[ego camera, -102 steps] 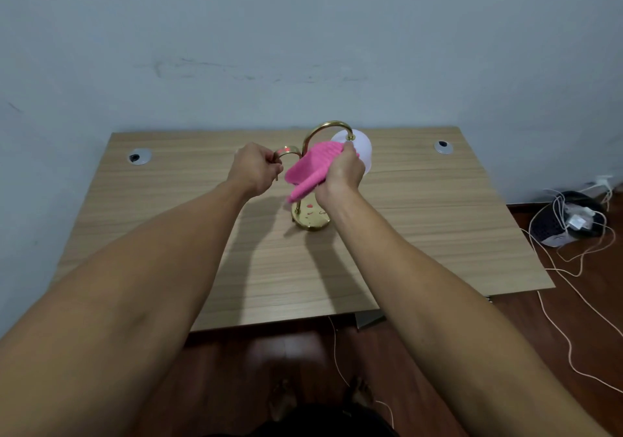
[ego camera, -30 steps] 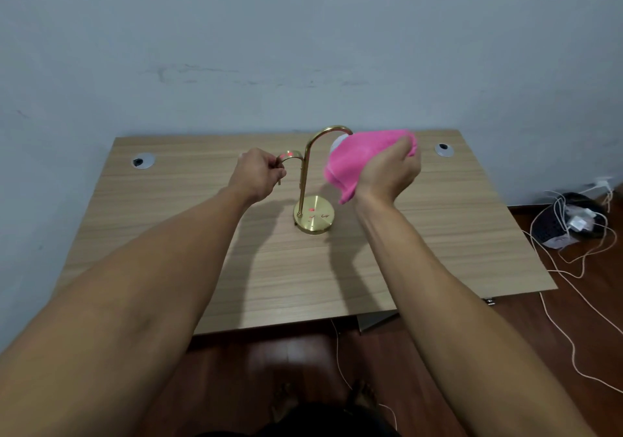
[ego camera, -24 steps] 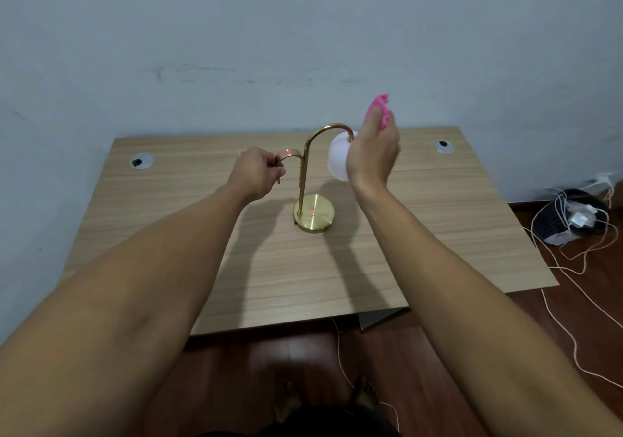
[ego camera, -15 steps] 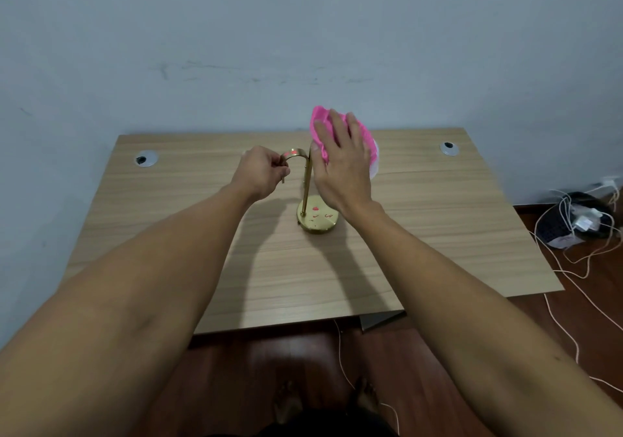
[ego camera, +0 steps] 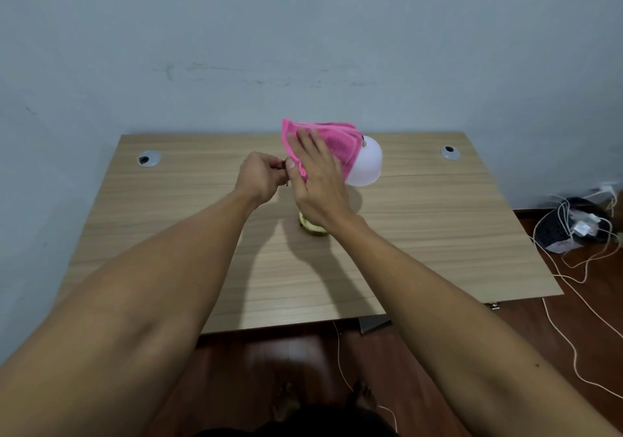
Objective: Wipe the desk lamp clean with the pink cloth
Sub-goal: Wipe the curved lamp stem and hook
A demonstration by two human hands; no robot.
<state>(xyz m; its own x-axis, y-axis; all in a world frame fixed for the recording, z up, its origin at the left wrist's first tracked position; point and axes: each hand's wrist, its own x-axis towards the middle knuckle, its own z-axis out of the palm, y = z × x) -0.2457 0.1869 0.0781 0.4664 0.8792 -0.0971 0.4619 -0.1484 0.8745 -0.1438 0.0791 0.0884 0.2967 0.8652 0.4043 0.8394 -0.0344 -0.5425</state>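
Nearest the person, dark wooden floor (ego camera: pixel 303 362) shows below the bench's front edge, with a thin pale cable (ego camera: pixel 340 359) trailing across it. Both bare forearms reach out over the bench (ego camera: pixel 168 207) toward the desk lamp, which stands near the middle of the wood-grain top.

Only a sliver of the lamp's brass base (ego camera: pixel 312 230) shows, just under the right wrist. The left hand (ego camera: pixel 261 175), just left of the lamp's stem, has its fingers (ego camera: pixel 269 167) curled tight and pinched on a small brass part of the lamp; most of that part is hidden by the hand. The right hand (ego camera: pixel 318 180) lies flat and spread, fingers nearly straight, pressing the pink cloth (ego camera: pixel 332 143) against the upper arch of the lamp, with the thumb hooked round the cloth's left edge. The cloth drapes over the top of the lamp, and its right edge touches the white rounded shade (ego camera: pixel 365 163), which hangs to the right of the stem, clear of the benchtop.

Further back, two round cable grommets (ego camera: pixel 148 159) sit in the bench's far corners, left and right of the lamp. Off the bench to the lamp's right, a dark basket-like container (ego camera: pixel 556 231) on the floor holds a tangle of white cables and a plug; what else is in it I cannot tell. Behind everything rises a pale blue-grey wall (ego camera: pixel 303 49).
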